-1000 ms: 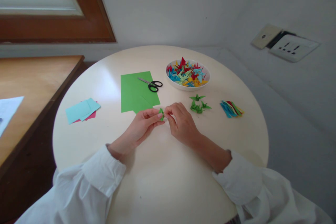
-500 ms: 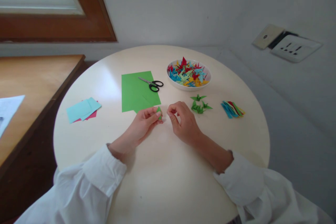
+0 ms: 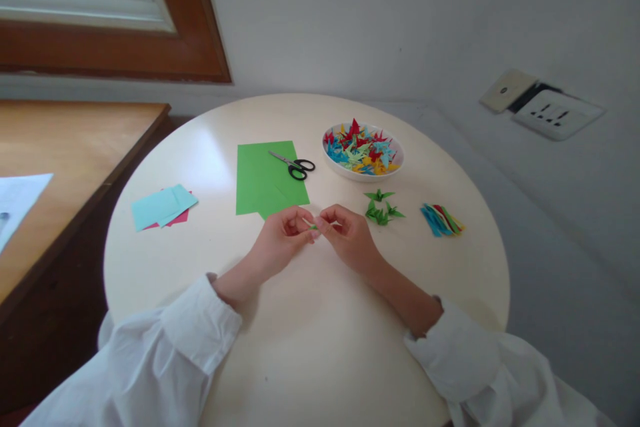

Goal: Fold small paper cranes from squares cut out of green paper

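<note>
My left hand (image 3: 284, 241): thumb and fingers pinched on one small folded green paper piece (image 3: 314, 227), mostly hidden, above the round cream table (image 3: 320, 353). My right hand (image 3: 351, 239): fingertips drawn in against the left's; whether they grip the piece, I cannot tell. Beyond: flat green paper sheet (image 3: 260, 180), black-handled metal scissors (image 3: 295, 165) partly on it; white bowl (image 3: 363, 177) of multicoloured paper cranes (image 3: 357, 147); nearer, loose green paper cranes (image 3: 380, 216).

Small green paper piece (image 3: 313, 227), pinched in left hand (image 3: 280, 243), right hand (image 3: 353, 240) fingertips up against it. Mostly hidden (just a sliver visible). Held over round table (image 3: 320, 347), well inside left/right edges.
</note>
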{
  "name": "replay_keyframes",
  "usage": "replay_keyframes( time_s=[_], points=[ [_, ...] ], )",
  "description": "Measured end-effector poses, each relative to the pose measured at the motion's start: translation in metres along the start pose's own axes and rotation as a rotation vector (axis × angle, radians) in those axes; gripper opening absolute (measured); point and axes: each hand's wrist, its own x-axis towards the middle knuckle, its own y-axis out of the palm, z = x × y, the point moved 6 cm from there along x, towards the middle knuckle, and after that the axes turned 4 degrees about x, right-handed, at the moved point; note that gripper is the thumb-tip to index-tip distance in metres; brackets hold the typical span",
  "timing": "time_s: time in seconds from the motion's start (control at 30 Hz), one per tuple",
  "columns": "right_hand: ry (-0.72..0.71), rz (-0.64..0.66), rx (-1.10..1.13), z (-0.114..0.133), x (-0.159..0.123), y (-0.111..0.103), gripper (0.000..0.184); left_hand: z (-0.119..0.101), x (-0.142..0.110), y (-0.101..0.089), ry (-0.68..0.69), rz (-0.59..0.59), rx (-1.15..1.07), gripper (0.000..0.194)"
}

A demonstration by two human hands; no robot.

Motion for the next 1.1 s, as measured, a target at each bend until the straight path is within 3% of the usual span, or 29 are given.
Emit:
replay_keyframes(
  time_s=[0.17, 0.4, 0.9, 1.1],
  points=[
    [0.038, -0.054, 0.011, -0.003, 0.001, -0.003, 0.025, 0.003, 0.001, 0.001, 0.008, -0.012, -0.017, 0.032],
    [0.033, -0.159, 0.033, -0.007, 0.002, -0.013, 0.031, 0.004, 0.002, 0.006, 0.034, 0.093, 0.104, 0.032],
    [0.037, -0.085, 0.09, -0.007, 0.0, -0.004, 0.039, -0.017, -0.006, 0.004, 0.162, 0.039, 0.276, 0.027],
    [0.032, -0.1, 0.139, -0.006, -0.001, -0.007, 0.039, -0.013, -0.004, 0.004, 0.141, 0.046, 0.246, 0.029]
  ],
)
